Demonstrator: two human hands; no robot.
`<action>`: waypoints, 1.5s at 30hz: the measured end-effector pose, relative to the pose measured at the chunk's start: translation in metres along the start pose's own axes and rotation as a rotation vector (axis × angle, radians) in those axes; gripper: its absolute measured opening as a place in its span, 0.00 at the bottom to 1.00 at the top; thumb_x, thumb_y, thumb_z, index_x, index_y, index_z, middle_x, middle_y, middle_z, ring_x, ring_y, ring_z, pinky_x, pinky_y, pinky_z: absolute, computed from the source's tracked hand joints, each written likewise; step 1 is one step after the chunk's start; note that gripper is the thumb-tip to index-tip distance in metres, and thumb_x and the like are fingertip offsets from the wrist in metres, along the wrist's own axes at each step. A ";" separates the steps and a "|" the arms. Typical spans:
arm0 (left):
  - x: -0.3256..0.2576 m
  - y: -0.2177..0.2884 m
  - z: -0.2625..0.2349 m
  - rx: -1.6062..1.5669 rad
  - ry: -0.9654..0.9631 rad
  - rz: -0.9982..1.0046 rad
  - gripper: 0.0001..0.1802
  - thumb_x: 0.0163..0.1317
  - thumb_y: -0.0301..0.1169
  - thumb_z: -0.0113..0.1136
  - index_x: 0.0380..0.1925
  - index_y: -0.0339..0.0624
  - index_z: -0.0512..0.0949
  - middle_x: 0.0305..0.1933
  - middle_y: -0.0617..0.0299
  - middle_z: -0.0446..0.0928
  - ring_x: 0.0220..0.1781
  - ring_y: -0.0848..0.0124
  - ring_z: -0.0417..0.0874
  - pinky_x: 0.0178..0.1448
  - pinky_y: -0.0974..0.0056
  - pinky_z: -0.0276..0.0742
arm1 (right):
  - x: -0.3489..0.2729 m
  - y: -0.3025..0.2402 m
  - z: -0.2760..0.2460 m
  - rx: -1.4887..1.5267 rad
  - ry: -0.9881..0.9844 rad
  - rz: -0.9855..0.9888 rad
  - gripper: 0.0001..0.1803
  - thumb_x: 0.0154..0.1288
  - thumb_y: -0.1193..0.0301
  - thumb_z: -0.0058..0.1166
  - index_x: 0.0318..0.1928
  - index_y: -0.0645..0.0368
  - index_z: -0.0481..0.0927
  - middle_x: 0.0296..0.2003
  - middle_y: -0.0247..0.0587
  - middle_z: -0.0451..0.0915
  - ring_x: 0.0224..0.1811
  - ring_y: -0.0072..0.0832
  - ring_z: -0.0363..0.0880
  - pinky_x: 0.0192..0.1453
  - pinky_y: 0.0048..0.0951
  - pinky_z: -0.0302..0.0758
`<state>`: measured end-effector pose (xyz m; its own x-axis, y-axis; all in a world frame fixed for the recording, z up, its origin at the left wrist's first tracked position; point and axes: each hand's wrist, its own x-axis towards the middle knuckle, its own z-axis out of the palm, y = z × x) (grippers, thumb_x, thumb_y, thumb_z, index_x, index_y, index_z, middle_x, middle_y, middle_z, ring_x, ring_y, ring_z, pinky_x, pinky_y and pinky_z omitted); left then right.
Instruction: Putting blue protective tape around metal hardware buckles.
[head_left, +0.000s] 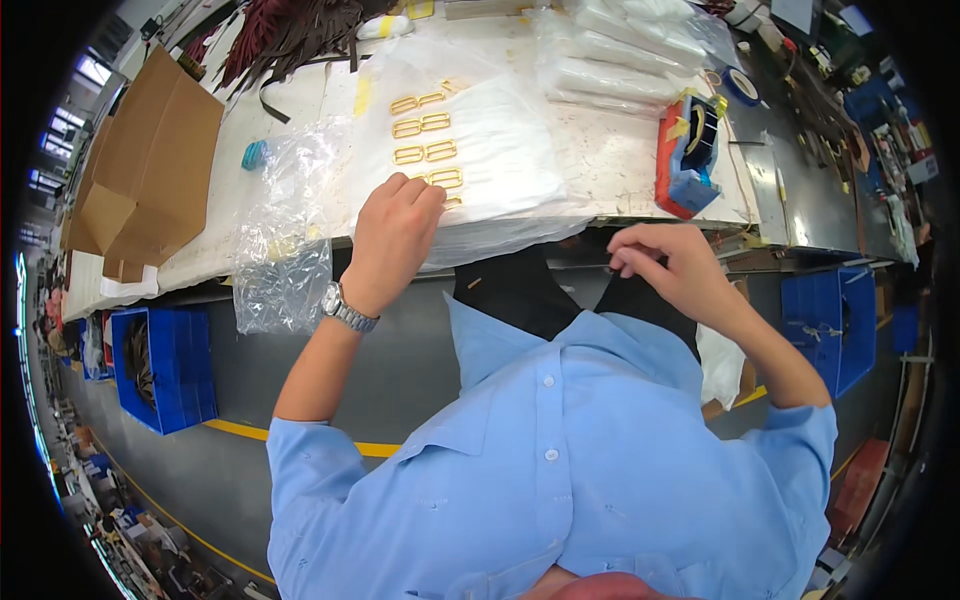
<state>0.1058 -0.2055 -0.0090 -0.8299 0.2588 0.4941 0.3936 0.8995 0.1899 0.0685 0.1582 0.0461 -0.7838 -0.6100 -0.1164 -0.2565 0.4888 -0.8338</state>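
Note:
My left hand (392, 235) rests knuckles-up on the near edge of a white sheet (500, 150), fingers curled over the lowest of several gold metal buckles (421, 125) laid in pairs on it. What the fingers hold is hidden. My right hand (672, 262) hovers below the table edge (650, 222), fingers pinched together; whether anything small is between them cannot be seen.
A crumpled clear plastic bag (285, 235) hangs over the table edge left of my left hand. A red and blue tape dispenser (688, 155) stands at right. Stacked clear-bagged packs (620, 50) lie at back, cardboard (145, 165) at left, blue bins (165, 365) on the floor.

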 end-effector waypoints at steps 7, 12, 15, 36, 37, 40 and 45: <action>0.014 0.009 0.013 0.065 -0.169 0.017 0.09 0.63 0.28 0.69 0.41 0.41 0.80 0.39 0.55 0.80 0.44 0.55 0.81 0.50 0.52 0.79 | -0.069 0.041 -0.026 0.332 0.336 0.117 0.09 0.79 0.75 0.57 0.50 0.69 0.86 0.39 0.43 0.89 0.39 0.23 0.88 0.48 0.24 0.84; 0.019 0.014 0.012 0.115 -0.286 0.013 0.10 0.62 0.25 0.67 0.43 0.41 0.79 0.40 0.54 0.80 0.45 0.52 0.81 0.51 0.51 0.79 | -0.066 0.069 -0.051 0.435 0.497 0.032 0.10 0.80 0.74 0.56 0.51 0.69 0.86 0.38 0.39 0.88 0.38 0.21 0.86 0.46 0.23 0.82; 0.025 0.017 0.008 0.193 -0.335 0.004 0.10 0.61 0.26 0.68 0.42 0.40 0.80 0.38 0.54 0.81 0.45 0.54 0.83 0.50 0.52 0.80 | -0.056 0.084 -0.075 0.401 0.608 0.028 0.12 0.80 0.70 0.57 0.52 0.66 0.87 0.38 0.38 0.88 0.35 0.20 0.83 0.43 0.22 0.80; 0.137 0.145 0.077 -1.397 -0.241 -0.522 0.07 0.68 0.23 0.72 0.43 0.34 0.85 0.39 0.67 0.85 0.38 0.82 0.81 0.43 0.73 0.76 | 0.014 0.104 -0.083 0.605 0.575 0.137 0.10 0.72 0.67 0.69 0.44 0.62 0.89 0.33 0.25 0.86 0.31 0.07 0.72 0.33 0.15 0.62; 0.139 0.149 0.078 -1.400 -0.244 -0.523 0.07 0.68 0.23 0.72 0.43 0.34 0.85 0.39 0.67 0.85 0.38 0.82 0.81 0.43 0.73 0.76 | 0.011 0.097 -0.082 0.613 0.610 0.141 0.09 0.72 0.67 0.69 0.44 0.61 0.89 0.33 0.26 0.87 0.30 0.07 0.72 0.32 0.15 0.62; 0.137 0.154 0.080 -1.413 -0.233 -0.510 0.07 0.68 0.23 0.72 0.43 0.34 0.85 0.38 0.66 0.85 0.38 0.81 0.81 0.43 0.73 0.77 | -0.007 0.078 -0.061 0.638 0.645 0.144 0.08 0.74 0.68 0.67 0.42 0.61 0.88 0.34 0.30 0.88 0.29 0.07 0.72 0.31 0.14 0.63; 0.128 0.153 0.085 -1.481 -0.229 -0.594 0.06 0.70 0.24 0.70 0.43 0.33 0.84 0.36 0.62 0.85 0.34 0.78 0.83 0.41 0.71 0.80 | -0.027 0.118 0.004 0.883 0.644 0.144 0.07 0.79 0.71 0.59 0.43 0.64 0.83 0.34 0.38 0.90 0.30 0.17 0.84 0.33 0.19 0.75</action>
<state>0.0261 -0.0051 0.0110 -0.9821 0.1819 -0.0499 -0.0851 -0.1913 0.9778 0.0617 0.2301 -0.0507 -0.9878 -0.0179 -0.1546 0.1542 -0.2451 -0.9572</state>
